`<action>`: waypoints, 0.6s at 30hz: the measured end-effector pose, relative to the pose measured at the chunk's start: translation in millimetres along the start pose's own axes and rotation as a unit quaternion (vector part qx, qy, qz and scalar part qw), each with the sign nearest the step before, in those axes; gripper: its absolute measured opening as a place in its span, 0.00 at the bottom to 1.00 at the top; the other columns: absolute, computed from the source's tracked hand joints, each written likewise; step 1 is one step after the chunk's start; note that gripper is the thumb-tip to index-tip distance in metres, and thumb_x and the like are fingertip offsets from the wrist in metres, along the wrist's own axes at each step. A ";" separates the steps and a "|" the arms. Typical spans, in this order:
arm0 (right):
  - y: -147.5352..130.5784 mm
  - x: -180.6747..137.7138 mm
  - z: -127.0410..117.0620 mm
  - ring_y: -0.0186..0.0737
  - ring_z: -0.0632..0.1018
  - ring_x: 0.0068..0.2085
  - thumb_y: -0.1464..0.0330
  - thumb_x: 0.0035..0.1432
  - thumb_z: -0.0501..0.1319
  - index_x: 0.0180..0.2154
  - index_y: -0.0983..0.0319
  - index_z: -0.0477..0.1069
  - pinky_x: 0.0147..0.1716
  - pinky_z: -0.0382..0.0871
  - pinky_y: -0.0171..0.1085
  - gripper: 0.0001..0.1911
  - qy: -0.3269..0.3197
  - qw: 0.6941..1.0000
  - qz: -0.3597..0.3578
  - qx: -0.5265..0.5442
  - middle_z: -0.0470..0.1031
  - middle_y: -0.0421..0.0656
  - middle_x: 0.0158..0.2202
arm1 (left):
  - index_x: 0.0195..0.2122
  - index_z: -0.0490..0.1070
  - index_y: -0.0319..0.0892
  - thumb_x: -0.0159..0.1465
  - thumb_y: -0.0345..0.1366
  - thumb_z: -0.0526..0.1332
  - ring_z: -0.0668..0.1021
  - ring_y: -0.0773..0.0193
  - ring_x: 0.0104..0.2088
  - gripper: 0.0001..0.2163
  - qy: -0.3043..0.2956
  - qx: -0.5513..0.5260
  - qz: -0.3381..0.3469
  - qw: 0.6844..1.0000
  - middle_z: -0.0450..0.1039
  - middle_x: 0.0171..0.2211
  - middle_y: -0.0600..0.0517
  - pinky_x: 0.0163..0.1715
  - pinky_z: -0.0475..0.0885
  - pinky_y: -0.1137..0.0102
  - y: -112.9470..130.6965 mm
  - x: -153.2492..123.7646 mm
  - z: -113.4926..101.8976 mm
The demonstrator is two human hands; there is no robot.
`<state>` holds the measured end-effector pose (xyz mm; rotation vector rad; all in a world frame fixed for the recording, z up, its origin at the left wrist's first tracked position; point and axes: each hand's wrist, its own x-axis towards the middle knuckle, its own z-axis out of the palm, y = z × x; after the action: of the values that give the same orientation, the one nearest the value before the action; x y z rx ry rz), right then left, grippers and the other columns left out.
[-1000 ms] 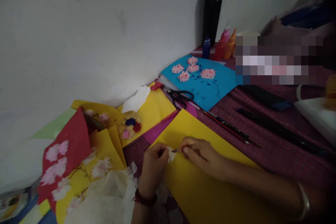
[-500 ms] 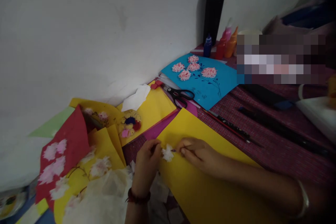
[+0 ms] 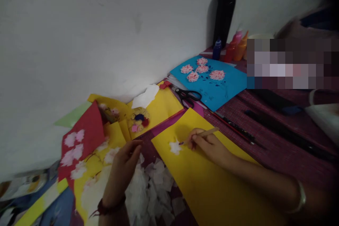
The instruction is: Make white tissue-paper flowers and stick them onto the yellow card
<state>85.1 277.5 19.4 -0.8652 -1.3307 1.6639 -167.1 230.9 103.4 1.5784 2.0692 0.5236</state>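
In the head view my right hand [image 3: 205,144] is closed around a thin light-coloured wooden stick [image 3: 210,131]. Its dark tip touches or is very near a white crumpled tissue flower [image 3: 175,147]. The flower is on the yellow sheet [image 3: 219,183], close to its upper left corner. Off that sheet's left edge, my left hand [image 3: 126,162] hovers over tissue paper pieces [image 3: 148,187], its thumb and fingers loosely apart and nothing visible in them.
Black-handled scissors [image 3: 187,96] lie beside a blue sheet [image 3: 230,91] with pink flowers. Paint bottles [image 3: 231,50] stand by the wall. A paint palette [image 3: 140,119] rests on yellow paper. Red paper [image 3: 90,127] with flowers leans at left.
My left hand has drawn away left and down from the white tissue flower. My right hand has shifted slightly right and tilted, showing the stick. The camera view has turned a little left.
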 end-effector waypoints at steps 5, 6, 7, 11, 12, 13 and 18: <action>3.1 0.7 -0.9 0.35 0.70 0.29 0.67 0.61 0.50 0.28 0.63 0.66 0.29 0.65 0.34 0.13 -0.038 0.999 -0.009 -0.037 0.68 0.42 0.27 | 0.34 0.72 0.43 0.61 0.42 0.54 0.76 0.62 0.32 0.11 0.029 0.089 -0.020 0.995 0.75 0.31 0.52 0.32 0.69 0.70 -12.1 -27.2 -24.5; 3.3 -0.2 -1.0 0.35 0.70 0.29 0.67 0.61 0.49 0.28 0.64 0.67 0.29 0.64 0.34 0.13 -0.054 0.996 -0.018 -0.063 0.69 0.42 0.28 | 0.33 0.72 0.43 0.61 0.42 0.54 0.76 0.63 0.31 0.11 0.029 0.091 -0.022 0.995 0.75 0.30 0.53 0.31 0.69 0.70 -10.5 -30.9 -17.3; 3.3 -1.2 -1.1 0.36 0.71 0.30 0.67 0.61 0.49 0.29 0.64 0.69 0.29 0.64 0.34 0.14 -0.072 0.993 -0.027 -0.091 0.69 0.43 0.29 | 0.33 0.72 0.43 0.61 0.42 0.54 0.76 0.63 0.31 0.11 0.031 0.091 -0.016 0.995 0.75 0.30 0.53 0.30 0.69 0.70 -7.8 -33.7 -7.3; 1.2 -5.1 -2.5 0.37 0.73 0.33 0.68 0.61 0.51 0.38 0.65 0.72 0.33 0.65 0.35 0.12 -0.111 0.978 -0.043 -0.171 0.72 0.44 0.32 | 0.41 0.71 0.43 0.63 0.32 0.52 0.74 0.59 0.43 0.10 0.030 0.135 0.123 0.983 0.75 0.41 0.49 0.43 0.70 0.64 3.6 -34.7 42.0; 0.4 -5.6 -3.1 0.37 0.73 0.34 0.68 0.61 0.52 0.39 0.64 0.72 0.34 0.66 0.35 0.12 -0.114 0.976 -0.049 -0.179 0.73 0.44 0.33 | 0.44 0.70 0.43 0.62 0.29 0.52 0.72 0.57 0.47 0.12 0.017 0.165 0.157 0.974 0.73 0.45 0.49 0.48 0.67 0.60 4.9 -33.2 52.7; -0.6 -5.9 -3.8 0.37 0.73 0.35 0.68 0.61 0.52 0.39 0.64 0.72 0.35 0.66 0.35 0.12 -0.115 0.975 -0.054 -0.184 0.73 0.44 0.34 | 0.46 0.69 0.45 0.61 0.26 0.53 0.70 0.55 0.51 0.14 0.000 0.195 0.179 0.964 0.72 0.48 0.49 0.51 0.64 0.55 5.5 -31.5 61.6; -6.1 -5.1 -7.2 0.36 0.72 0.30 0.62 0.62 0.50 0.30 0.63 0.69 0.29 0.66 0.34 0.15 -0.013 0.997 0.001 -0.080 0.71 0.43 0.27 | 0.48 0.68 0.49 0.57 0.22 0.55 0.68 0.52 0.53 0.20 -0.035 0.250 0.170 0.953 0.71 0.51 0.53 0.56 0.54 0.47 3.1 -27.8 73.2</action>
<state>94.8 276.6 24.0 -0.9395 -1.4980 1.5907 -115.8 205.7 49.9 2.2285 1.9813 0.0423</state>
